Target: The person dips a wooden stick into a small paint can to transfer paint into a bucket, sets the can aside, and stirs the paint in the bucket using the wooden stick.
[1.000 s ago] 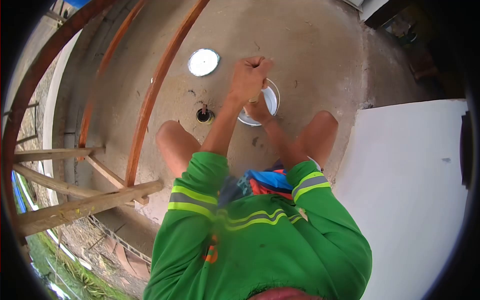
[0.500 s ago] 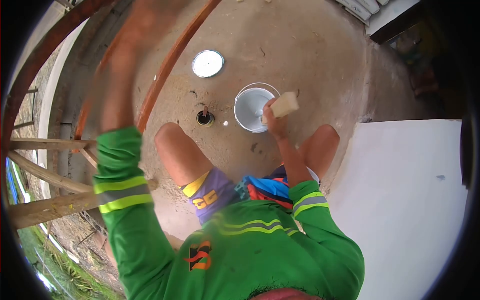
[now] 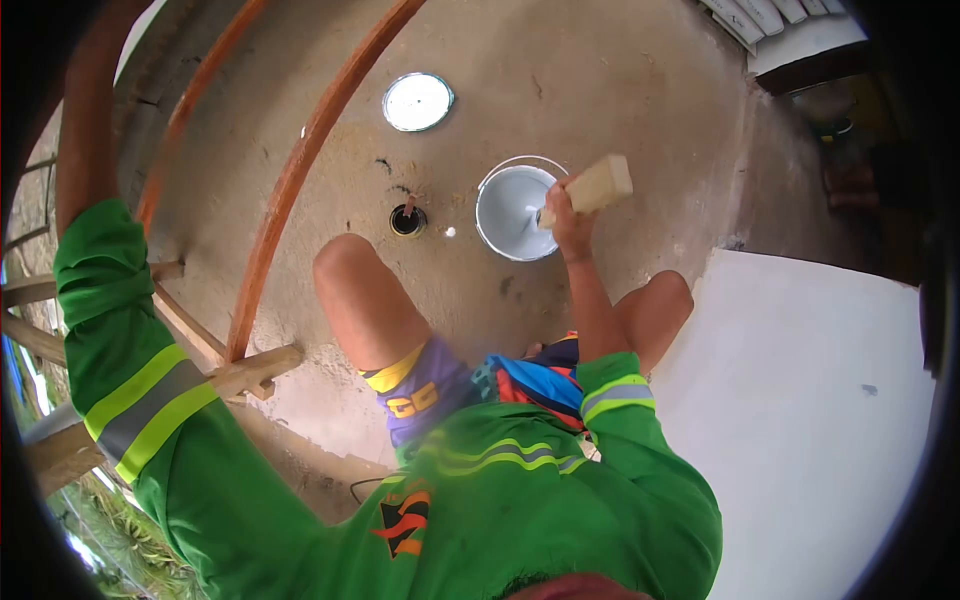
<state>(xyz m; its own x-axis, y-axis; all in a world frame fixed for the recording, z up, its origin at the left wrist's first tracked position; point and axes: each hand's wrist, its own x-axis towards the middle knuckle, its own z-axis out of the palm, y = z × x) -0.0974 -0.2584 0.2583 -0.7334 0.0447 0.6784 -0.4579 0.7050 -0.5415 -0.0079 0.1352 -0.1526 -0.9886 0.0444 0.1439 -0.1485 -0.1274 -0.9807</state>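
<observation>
My right hand (image 3: 572, 222) is closed around a pale rectangular block (image 3: 603, 186), held at the right rim of a white bucket (image 3: 515, 245). The block's lower end reaches over the bucket's edge; its exact kind is unclear. A wire handle arches over the bucket's far side. My left arm, in a green sleeve (image 3: 100, 265) with reflective bands, stretches up along the left side. Its hand is lost at the dark upper-left border. To the right of that arm runs a reddish-brown curved beam (image 3: 300, 165).
A round white lid (image 3: 418, 102) lies on the floor beyond a small tin (image 3: 408, 220) with dark contents and a stick-like handle. Wooden framing (image 3: 245, 372) stands at the left. On the right is a broad white surface (image 3: 800, 400); white sacks (image 3: 765, 15) lie at the top right.
My left arm has swung outward to the left, its hand leaving the visible area. My right hand has moved slightly up and right with the block, still by the bucket.
</observation>
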